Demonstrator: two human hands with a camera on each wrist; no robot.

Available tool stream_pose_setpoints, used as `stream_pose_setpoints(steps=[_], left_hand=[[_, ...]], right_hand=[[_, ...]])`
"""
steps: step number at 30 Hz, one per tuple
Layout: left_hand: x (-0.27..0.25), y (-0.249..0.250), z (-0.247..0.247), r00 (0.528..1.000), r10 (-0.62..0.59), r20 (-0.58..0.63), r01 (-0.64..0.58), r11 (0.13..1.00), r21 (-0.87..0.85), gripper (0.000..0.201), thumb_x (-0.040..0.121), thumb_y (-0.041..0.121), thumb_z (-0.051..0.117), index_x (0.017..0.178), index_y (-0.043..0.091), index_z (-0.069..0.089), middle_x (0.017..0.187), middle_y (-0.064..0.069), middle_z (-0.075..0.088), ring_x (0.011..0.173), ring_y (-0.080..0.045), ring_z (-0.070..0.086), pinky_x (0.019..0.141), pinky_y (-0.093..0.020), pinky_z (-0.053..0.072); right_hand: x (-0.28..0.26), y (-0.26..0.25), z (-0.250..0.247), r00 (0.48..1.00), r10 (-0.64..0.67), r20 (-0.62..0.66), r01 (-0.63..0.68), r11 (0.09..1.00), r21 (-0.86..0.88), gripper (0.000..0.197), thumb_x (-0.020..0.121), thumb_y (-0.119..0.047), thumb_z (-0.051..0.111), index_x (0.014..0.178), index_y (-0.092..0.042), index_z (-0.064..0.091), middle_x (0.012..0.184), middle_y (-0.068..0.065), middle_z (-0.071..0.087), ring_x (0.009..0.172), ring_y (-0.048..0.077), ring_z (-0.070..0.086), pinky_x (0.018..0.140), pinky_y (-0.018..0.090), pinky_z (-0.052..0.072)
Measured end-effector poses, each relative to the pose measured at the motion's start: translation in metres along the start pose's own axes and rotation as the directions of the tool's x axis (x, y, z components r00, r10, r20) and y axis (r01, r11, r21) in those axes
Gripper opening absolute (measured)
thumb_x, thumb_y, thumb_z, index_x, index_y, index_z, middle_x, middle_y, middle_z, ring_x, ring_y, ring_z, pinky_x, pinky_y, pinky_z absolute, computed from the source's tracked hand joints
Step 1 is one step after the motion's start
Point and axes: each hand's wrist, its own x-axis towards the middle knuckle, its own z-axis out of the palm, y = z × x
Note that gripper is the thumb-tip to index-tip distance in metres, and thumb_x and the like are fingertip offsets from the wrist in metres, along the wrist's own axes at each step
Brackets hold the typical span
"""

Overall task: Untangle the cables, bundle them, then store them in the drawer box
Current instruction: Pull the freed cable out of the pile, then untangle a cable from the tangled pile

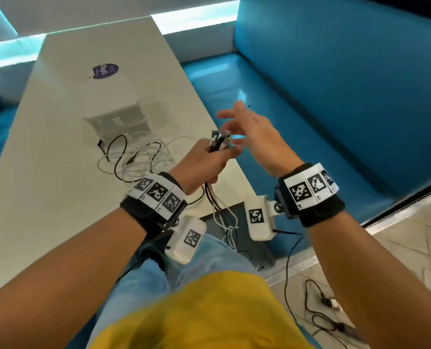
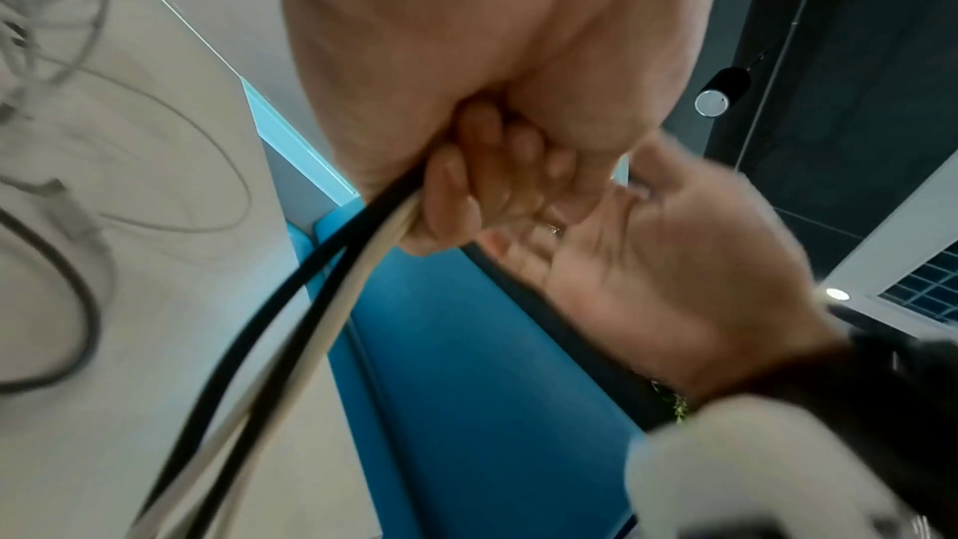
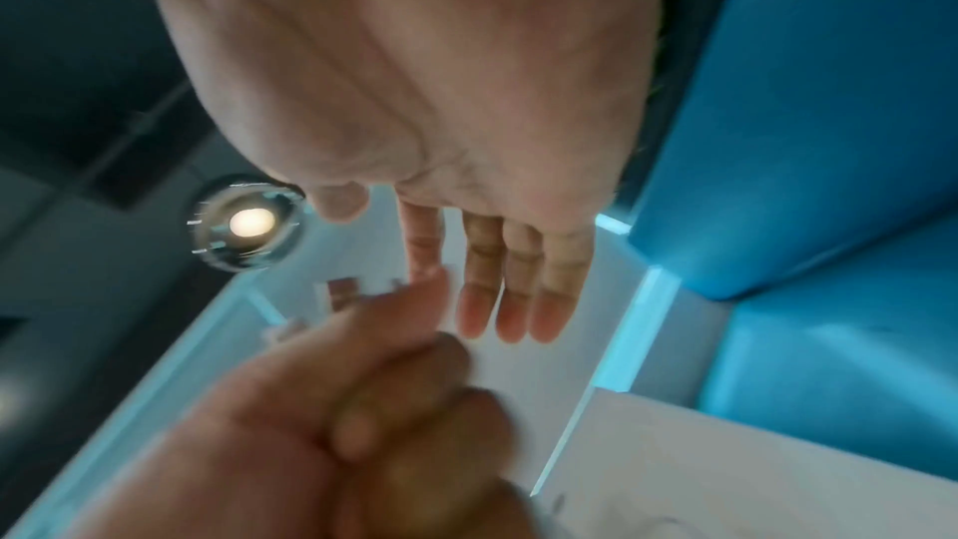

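Observation:
My left hand (image 1: 204, 162) grips a bunch of black and white cables in a fist near the table's right edge. Their plugs (image 1: 219, 139) stick up out of the fist, and the cords (image 1: 217, 200) hang down below it. In the left wrist view the black and white cables (image 2: 290, 322) run out from under the curled fingers (image 2: 466, 195). My right hand (image 1: 249, 129) hovers just right of the plugs with fingers straight and spread, holding nothing. A tangle of white and black cables (image 1: 136, 157) lies on the table. The white drawer box (image 1: 119, 122) stands behind the tangle.
The white table (image 1: 46, 152) runs away from me, with a purple sticker (image 1: 105, 71) further back. A blue bench (image 1: 310, 102) fills the right side. Other black cables (image 1: 317, 313) lie on the tiled floor at lower right. My knees in jeans (image 1: 204, 258) are below the hands.

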Motion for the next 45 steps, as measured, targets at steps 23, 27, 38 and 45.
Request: stream_pose_setpoints(steps=[23, 27, 38, 45], left_hand=[[-0.051, -0.05, -0.132, 0.921, -0.087, -0.38, 0.012, 0.981, -0.196, 0.034, 0.089, 0.033, 0.066, 0.062, 0.02, 0.048, 0.048, 0.008, 0.026, 0.037, -0.009, 0.021, 0.042, -0.022, 0.021], [-0.056, -0.066, -0.147, 0.904, -0.114, -0.411, 0.004, 0.966, -0.259, 0.036, 0.089, 0.036, 0.065, 0.066, 0.02, 0.043, 0.05, 0.005, 0.021, 0.039, -0.011, 0.019, 0.039, -0.02, 0.022], [-0.059, -0.083, -0.16, 0.858, -0.221, -0.463, -0.012, 0.894, -0.449, 0.044, 0.091, 0.035, 0.063, 0.059, 0.026, 0.034, 0.047, 0.008, 0.02, 0.041, -0.01, 0.016, 0.046, -0.027, 0.014], [-0.059, -0.089, -0.164, 0.857, -0.239, -0.457, -0.02, 0.87, -0.492, 0.046, 0.092, 0.035, 0.062, 0.059, 0.025, 0.032, 0.045, 0.009, 0.022, 0.039, -0.009, 0.016, 0.048, -0.027, 0.012]], right_hand=[[0.076, -0.029, 0.113, 0.925, 0.163, 0.344, 0.027, 0.874, -0.486, 0.044, 0.101, -0.044, 0.036, 0.117, -0.011, 0.06, 0.093, 0.006, 0.063, 0.086, 0.02, 0.059, 0.076, 0.033, 0.05], [0.089, 0.014, 0.1, 0.867, 0.405, 0.29, -0.026, 0.618, -0.786, 0.03, 0.094, -0.029, 0.054, 0.101, -0.003, 0.067, 0.097, 0.015, 0.071, 0.077, 0.025, 0.063, 0.077, 0.038, 0.057], [0.083, 0.053, 0.117, 0.945, 0.29, 0.152, 0.061, 0.302, -0.951, 0.021, 0.083, -0.014, 0.063, 0.103, -0.01, 0.059, 0.108, 0.013, 0.063, 0.095, 0.032, 0.062, 0.073, 0.033, 0.048], [0.087, 0.058, 0.108, 0.929, 0.355, 0.109, -0.03, 0.364, -0.931, 0.009, 0.082, -0.008, 0.061, 0.091, -0.008, 0.06, 0.1, 0.013, 0.063, 0.08, 0.029, 0.057, 0.069, 0.03, 0.047]])
